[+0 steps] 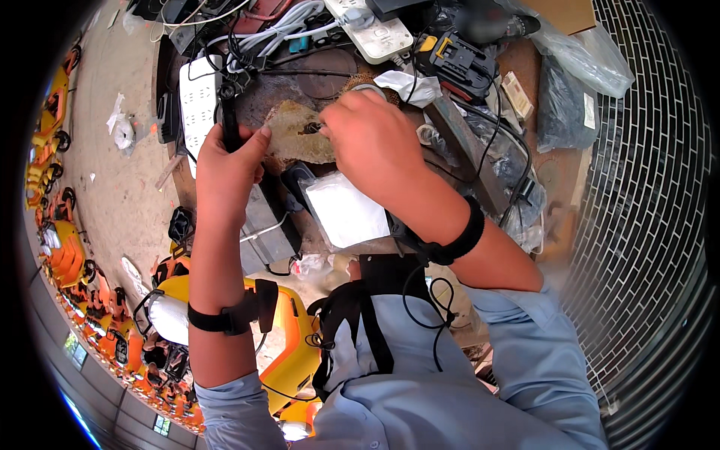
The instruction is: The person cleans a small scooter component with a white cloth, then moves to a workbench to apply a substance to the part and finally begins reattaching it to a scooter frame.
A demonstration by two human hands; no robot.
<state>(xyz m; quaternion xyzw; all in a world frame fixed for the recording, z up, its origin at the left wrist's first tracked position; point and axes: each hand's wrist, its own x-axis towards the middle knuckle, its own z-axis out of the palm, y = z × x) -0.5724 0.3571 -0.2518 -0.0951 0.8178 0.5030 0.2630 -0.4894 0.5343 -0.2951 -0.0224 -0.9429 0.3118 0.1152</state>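
Observation:
My left hand [227, 161] is shut on a black tool handle [229, 112] that stands upright at the left edge of a cluttered workbench. Its thumb presses on a flat, worn yellowish piece [289, 127] lying on the bench. My right hand [371, 139] is closed over the right side of that piece, its fingertips pinched at a small dark part [311, 129] near the piece's middle. What the fingers hold is too small to make out. Both wrists carry black straps.
A white power strip [196, 97] lies left of the black tool handle, another [375, 34] at the back among cables. A black and yellow battery pack [457, 60], a white plastic bag [341, 210] and a metal mesh wall [652, 187] surround the bench. Orange machines [67, 255] line the floor.

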